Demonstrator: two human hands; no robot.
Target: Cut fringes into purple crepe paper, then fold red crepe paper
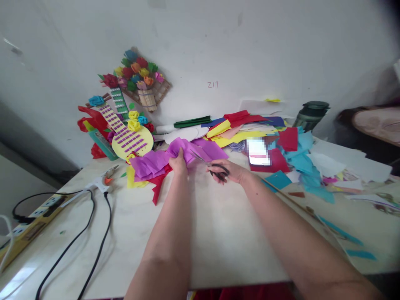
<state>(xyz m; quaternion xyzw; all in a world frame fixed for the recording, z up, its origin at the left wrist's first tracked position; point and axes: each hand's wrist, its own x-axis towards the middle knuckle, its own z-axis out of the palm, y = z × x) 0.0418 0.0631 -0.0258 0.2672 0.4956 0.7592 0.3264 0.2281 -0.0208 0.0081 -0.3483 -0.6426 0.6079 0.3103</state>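
Note:
My left hand (178, 162) pinches a long piece of purple crepe paper (150, 165), which spreads over the table on both sides of it. Black-handled scissors (222, 170) are in my right hand (229, 171), fingers around the handles. Their blades point left and away, reaching the purple paper near my left hand. Whether the blades are cutting through the paper I cannot tell. Under the paper's left end lie a red paper scrap (157, 189) and a yellow one (135, 181).
Left are a glue gun (101, 182) with a black cord and a power strip (34, 227). Paper-flower crafts (134, 141) lean on the wall. Behind lie folded coloured papers (240, 121). A phone (258, 152), blue scraps (308, 158), a thin stick (284, 193) and a dark bottle (311, 113) are right.

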